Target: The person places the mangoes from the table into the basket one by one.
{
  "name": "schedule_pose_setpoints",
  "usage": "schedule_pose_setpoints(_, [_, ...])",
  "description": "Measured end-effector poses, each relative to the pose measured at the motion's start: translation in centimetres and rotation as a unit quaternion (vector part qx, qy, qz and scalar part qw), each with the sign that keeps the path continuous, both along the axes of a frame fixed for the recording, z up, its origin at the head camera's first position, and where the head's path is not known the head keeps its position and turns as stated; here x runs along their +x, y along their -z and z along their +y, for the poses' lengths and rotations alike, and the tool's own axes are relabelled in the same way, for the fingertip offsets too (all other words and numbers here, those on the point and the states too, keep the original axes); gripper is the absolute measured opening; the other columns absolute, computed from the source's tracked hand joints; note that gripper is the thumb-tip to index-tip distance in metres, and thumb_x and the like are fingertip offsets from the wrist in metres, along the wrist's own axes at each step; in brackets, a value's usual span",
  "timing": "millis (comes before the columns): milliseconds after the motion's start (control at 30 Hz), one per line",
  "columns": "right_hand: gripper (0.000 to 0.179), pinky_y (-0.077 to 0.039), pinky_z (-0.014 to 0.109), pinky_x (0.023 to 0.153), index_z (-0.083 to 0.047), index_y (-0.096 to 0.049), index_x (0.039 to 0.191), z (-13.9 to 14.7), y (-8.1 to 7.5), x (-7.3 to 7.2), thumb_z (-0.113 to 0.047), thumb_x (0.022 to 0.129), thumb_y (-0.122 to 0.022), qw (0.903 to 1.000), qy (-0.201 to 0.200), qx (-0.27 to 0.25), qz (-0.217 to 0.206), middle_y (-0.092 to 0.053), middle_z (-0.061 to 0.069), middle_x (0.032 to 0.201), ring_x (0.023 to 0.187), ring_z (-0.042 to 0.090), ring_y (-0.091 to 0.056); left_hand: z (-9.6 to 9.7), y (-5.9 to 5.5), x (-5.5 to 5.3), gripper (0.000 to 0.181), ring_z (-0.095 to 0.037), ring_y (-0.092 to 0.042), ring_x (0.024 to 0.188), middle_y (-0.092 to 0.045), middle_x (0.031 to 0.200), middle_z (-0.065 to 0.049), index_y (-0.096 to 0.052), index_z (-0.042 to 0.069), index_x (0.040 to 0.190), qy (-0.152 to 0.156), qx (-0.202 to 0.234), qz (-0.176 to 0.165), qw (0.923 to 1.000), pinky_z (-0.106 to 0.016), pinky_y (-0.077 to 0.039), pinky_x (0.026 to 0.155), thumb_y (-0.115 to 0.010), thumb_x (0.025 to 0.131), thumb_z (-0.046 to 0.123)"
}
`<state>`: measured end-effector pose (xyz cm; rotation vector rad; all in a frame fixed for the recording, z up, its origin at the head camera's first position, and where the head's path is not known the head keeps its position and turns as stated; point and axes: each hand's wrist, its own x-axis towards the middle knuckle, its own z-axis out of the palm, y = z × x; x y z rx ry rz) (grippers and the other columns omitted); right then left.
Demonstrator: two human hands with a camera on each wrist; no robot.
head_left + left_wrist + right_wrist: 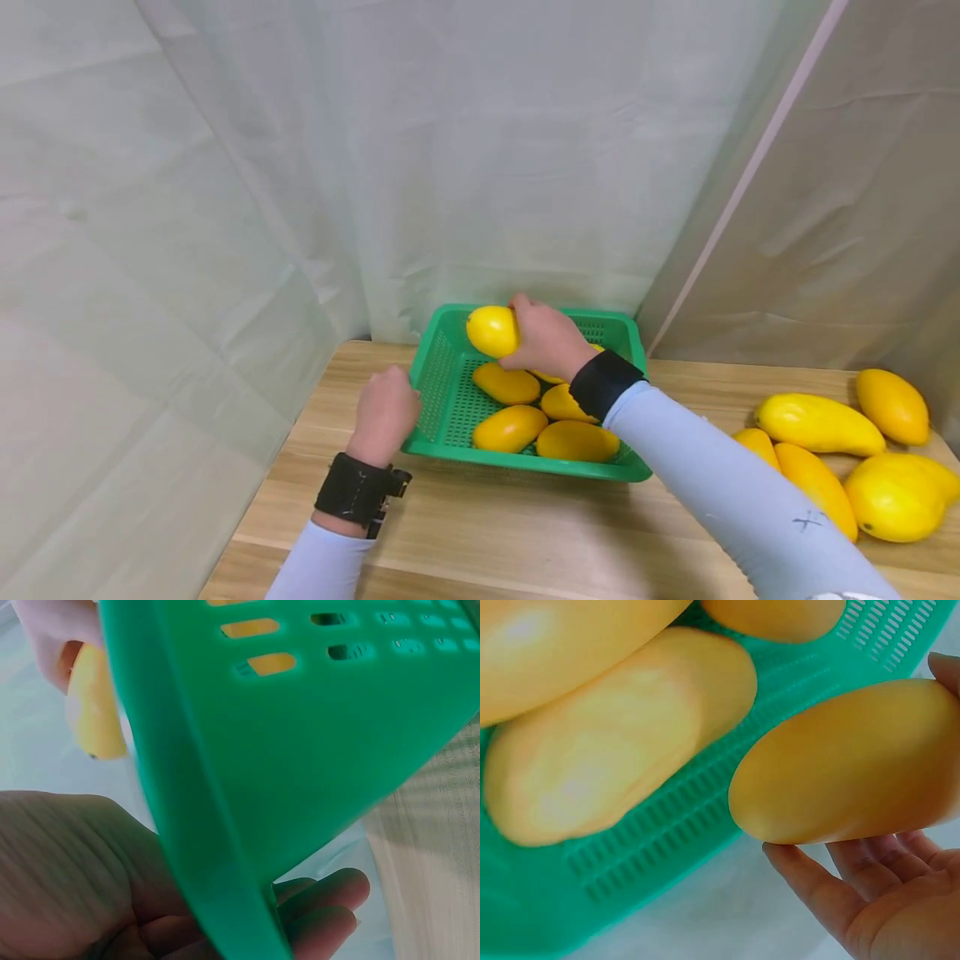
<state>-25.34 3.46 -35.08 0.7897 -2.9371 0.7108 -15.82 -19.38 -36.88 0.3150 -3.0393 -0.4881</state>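
Grip, head view: right hand (552, 340) grasps a mango (491, 332), fingers and thumb around one end; the other end juts out to the left. Held mango is above the far left part of the green basket (517, 467), apart from the mangoes inside (510, 428). Left hand (386, 412) is at the basket's left edge, fingers bent inward. At least five mangoes lie in the basket, mostly toward its middle and right; the right hand and its black strap (606, 383) partly cover some. Basket sits near the back edge of the wood table (480, 533), pale sheeting (510, 167) behind. Loose mangoes (819, 423) form a group at the table's right, one partly behind the right sleeve (697, 458). Left wrist view: basket rim passes between left palm and fingertips, so the left hand grips it; held mango shows past the rim, at upper left. Right wrist view: fingertips touch the held mango's underside, with one more digit at its upper right; gap between it and the nearest mango in the basket.
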Motion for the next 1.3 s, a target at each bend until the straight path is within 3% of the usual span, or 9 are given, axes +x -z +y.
schedule_pose_setpoints(300, [0.079,-0.048,0.031,0.067,-0.010,-0.038,0.123,-2.7,1.1,-0.7,-0.046,0.065,-0.078,0.9992,-0.007,0.038,-0.010,-0.057,0.003,0.096,0.076,0.017,-0.055,0.1,0.1,0.1,0.024,-0.021,-0.053,0.055,-0.058,0.071,-0.013,-0.061,-0.007,0.095,0.004,-0.003,-0.004,1.0000,-0.025,-0.039,0.041,-0.065,0.086,0.015])
schedule_pose_setpoints(633, [0.086,-0.050,0.034,0.075,-0.007,-0.035,0.134,-4.4,2.0,-1.4,-0.042,0.068,-0.078,0.9975,-0.018,0.067,-0.017,-0.059,0.007,0.107,0.086,0.019,-0.056,0.4,-0.3,0.4,0.025,-0.022,-0.054,0.056,-0.059,0.071,-0.013,-0.063,-0.007,0.094,0.010,-0.021,0.003,0.9997,-0.027,-0.040,0.042,-0.066,0.085,0.016])
schedule_pose_setpoints(1067, [0.076,-0.048,0.035,0.084,-0.008,-0.042,0.133,-5.2,2.5,-1.3,-0.038,0.072,-0.076,0.9959,-0.024,0.086,-0.018,-0.054,0.009,0.115,0.096,0.021,-0.053,0.7,-0.3,0.5,0.025,-0.022,-0.054,0.061,-0.060,0.075,-0.014,-0.062,-0.006,0.096,0.007,-0.022,0.003,0.9997,-0.028,-0.041,0.045,-0.066,0.085,0.016])
schedule_pose_setpoints(1300, [0.074,-0.049,0.039,0.080,-0.006,-0.039,0.130,-5.5,3.2,-1.3,-0.038,0.074,-0.074,0.9965,-0.005,0.080,-0.024,-0.053,0.011,0.112,0.093,0.023,-0.054,0.6,-0.2,0.6,0.024,-0.022,-0.054,0.059,-0.059,0.073,-0.013,-0.063,-0.006,0.095,0.007,-0.019,0.001,0.9998,-0.028,-0.041,0.044,-0.066,0.085,0.016])
